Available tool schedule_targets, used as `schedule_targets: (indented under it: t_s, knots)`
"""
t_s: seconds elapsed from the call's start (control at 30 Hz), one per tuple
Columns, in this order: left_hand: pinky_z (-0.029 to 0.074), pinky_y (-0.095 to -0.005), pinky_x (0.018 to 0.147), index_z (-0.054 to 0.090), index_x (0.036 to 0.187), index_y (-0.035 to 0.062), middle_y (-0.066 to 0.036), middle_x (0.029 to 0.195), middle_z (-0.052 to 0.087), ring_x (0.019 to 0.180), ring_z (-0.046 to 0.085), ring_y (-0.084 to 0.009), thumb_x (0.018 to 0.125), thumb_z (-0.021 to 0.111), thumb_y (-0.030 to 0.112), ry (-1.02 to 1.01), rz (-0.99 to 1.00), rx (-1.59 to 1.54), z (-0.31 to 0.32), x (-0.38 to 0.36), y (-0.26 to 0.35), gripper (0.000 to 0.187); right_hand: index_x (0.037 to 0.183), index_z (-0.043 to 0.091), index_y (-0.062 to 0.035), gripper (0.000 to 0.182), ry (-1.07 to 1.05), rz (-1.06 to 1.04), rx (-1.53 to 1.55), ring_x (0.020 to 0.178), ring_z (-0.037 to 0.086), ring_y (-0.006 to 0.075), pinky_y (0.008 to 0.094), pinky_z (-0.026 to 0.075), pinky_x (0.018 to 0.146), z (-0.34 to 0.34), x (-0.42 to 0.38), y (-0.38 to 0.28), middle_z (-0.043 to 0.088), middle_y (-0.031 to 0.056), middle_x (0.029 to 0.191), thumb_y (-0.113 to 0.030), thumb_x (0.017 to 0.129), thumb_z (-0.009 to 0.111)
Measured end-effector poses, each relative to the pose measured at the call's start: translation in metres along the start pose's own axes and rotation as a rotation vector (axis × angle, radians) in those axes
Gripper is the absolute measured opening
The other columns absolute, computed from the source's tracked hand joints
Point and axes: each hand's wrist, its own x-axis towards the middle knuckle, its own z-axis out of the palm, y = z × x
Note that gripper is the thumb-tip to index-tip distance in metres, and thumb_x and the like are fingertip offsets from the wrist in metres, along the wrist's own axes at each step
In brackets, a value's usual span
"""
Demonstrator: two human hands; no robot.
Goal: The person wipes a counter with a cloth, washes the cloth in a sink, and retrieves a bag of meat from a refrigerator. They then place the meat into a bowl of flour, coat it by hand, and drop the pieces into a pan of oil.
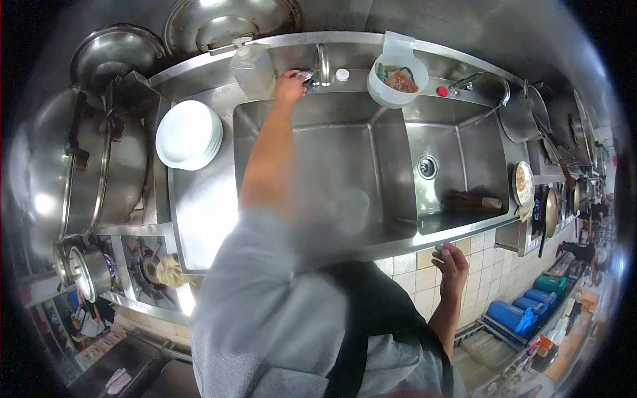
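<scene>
My left hand [290,87] is closed round the handle of the metal faucet [323,65] at the back rim of the double steel sink [338,166]. Beside it on the left stands a cloudy plastic pump bottle [253,70]; a white cap [342,74] lies right of the spout. A stack of white plates [189,135] rests on the drainboard. Near the front edge of the sink, my right hand [452,263] has its fingers curled together in a pinch; what sits between the fingertips is too small to name.
A white container [397,78] with scrubbers hangs at the back rim, near a second curved faucet [490,78]. A brush [471,200] lies in the right basin. Large steel pans [126,159] stand left; a bowl [523,184] sits right. Blue bins [511,318] are at lower right.
</scene>
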Motion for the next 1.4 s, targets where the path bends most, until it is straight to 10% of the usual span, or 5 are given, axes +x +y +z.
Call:
schedule_targets:
  t_s: [0.17,0.8,0.97,1.07,1.4]
  knots:
    - [0.047,-0.0306,0.043,0.057,0.096,0.0032,-0.007,0.066,0.055,0.050,0.054,-0.0171,0.088,0.060,0.029,0.110,-0.559,-0.416,0.013,-0.023,0.052,0.027,0.108,0.061,0.0035,0.031,-0.241,-0.048,-0.121,0.082,0.062,0.0155,0.0255,0.051,0.071,0.072,0.036,-0.041,0.065,0.0111,0.094,-0.018,0.086,0.064]
    - [0.042,-0.0367,0.098,0.046,0.125,-0.0011,-0.015,0.121,0.055,0.112,0.054,-0.0240,0.099,0.039,0.027,-0.138,-0.242,-0.845,0.020,-0.171,0.115,0.039,0.091,0.063,-0.0002,0.018,-0.537,-0.396,-0.123,0.057,0.057,0.0127,0.0279,0.048,0.054,0.378,0.137,-0.096,0.064,0.0085,0.069,-0.015,0.081,0.068]
    - [0.049,-0.0337,0.084,0.053,0.115,0.0011,-0.011,0.107,0.062,0.097,0.060,-0.0217,0.096,0.044,0.014,-0.594,-0.216,-1.208,-0.005,-0.146,0.077,0.024,0.069,0.063,-0.0049,0.013,-0.682,-0.025,0.170,0.065,0.064,0.0235,0.0391,0.050,0.064,0.352,0.114,-0.126,0.063,0.0127,0.067,-0.016,0.074,0.068]
    - [0.049,-0.0325,0.073,0.056,0.104,0.0054,-0.005,0.091,0.062,0.080,0.058,-0.0182,0.093,0.050,0.015,-0.161,-0.329,-0.779,0.010,-0.152,0.116,0.015,0.074,0.067,-0.0080,0.009,-0.453,-0.742,-0.420,0.070,0.065,0.0290,0.0409,0.051,0.068,0.340,0.131,-0.111,0.066,0.0143,0.073,-0.016,0.071,0.064]
    - [0.049,-0.0314,0.066,0.050,0.111,0.0136,-0.005,0.094,0.061,0.081,0.060,-0.0188,0.090,0.054,0.016,-0.224,-0.624,-0.320,-0.020,-0.012,0.027,0.022,0.094,0.066,-0.0092,0.018,-0.348,-0.340,-0.632,0.087,0.063,0.0317,0.0400,0.050,0.077,0.183,0.067,-0.106,0.066,0.0134,0.094,-0.018,0.079,0.060]
